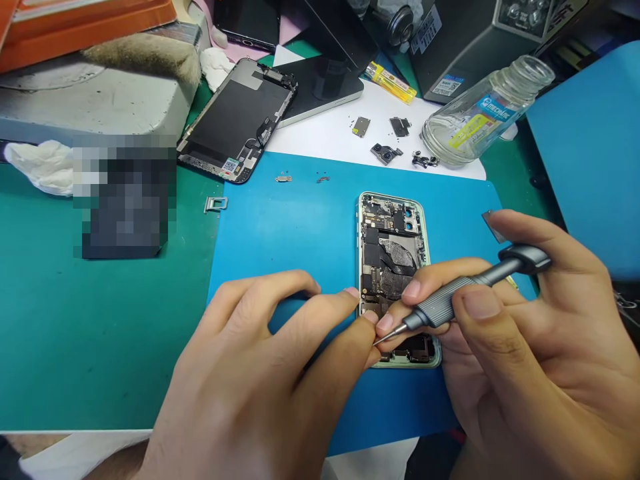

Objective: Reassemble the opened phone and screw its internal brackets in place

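Note:
An opened phone (pixel 395 250) with bare inner parts lies on the blue mat (pixel 280 233), its lower end partly hidden by my hands. My right hand (pixel 545 353) grips a grey precision screwdriver (pixel 445 305), tilted with its thin tip down and left. My left hand (pixel 260 360) reaches over the phone's lower left edge, its index finger and thumb closed around the screwdriver's tip. Whatever they pinch there is hidden. A small flat metal piece (pixel 493 227) shows beside a raised right fingertip.
A detached phone screen (pixel 240 120) lies upper left, near a SIM tray (pixel 216 205). Tiny parts (pixel 283 179) dot the mat's top edge. On white paper (pixel 320 143) are a camera module (pixel 386 154) and a tilted glass jar (pixel 485 113). A dark box (pixel 465 47) stands behind.

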A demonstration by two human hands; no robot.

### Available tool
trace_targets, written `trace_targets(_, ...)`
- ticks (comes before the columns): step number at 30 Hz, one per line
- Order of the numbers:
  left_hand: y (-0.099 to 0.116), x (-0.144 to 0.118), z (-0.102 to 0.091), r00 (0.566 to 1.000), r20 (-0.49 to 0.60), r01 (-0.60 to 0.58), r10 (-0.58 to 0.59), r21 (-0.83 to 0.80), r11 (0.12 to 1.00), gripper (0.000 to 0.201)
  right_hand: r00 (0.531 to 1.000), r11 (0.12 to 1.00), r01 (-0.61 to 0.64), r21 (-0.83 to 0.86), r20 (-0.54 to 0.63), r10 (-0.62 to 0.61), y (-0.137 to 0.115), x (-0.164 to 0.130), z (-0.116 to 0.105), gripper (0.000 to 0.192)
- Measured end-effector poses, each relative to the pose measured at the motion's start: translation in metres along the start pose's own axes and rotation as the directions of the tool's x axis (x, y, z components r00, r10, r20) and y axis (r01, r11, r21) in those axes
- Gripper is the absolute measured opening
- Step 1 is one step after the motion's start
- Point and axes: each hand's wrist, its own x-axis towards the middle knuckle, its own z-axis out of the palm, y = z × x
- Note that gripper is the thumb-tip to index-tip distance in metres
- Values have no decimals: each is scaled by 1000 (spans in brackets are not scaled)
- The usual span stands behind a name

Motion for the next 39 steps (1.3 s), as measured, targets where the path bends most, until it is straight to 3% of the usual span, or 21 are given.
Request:
trace_targets(7, -9, -6, -6, 990, 118, -80, 75, 39, 996, 32, 998, 1000, 18, 14, 55, -19, 1, 0, 1, 53)
trace_targets(29, 0, 0, -1, 1000, 17, 13, -13, 11, 1000, 26, 997, 1000, 26, 9, 75, -26, -2, -1, -1, 54)
trace_targets(39, -10, -6, -3, 992, 88, -90, 84, 59, 994, 32, 997, 999, 34, 2, 62, -34, 1, 2, 0, 50)
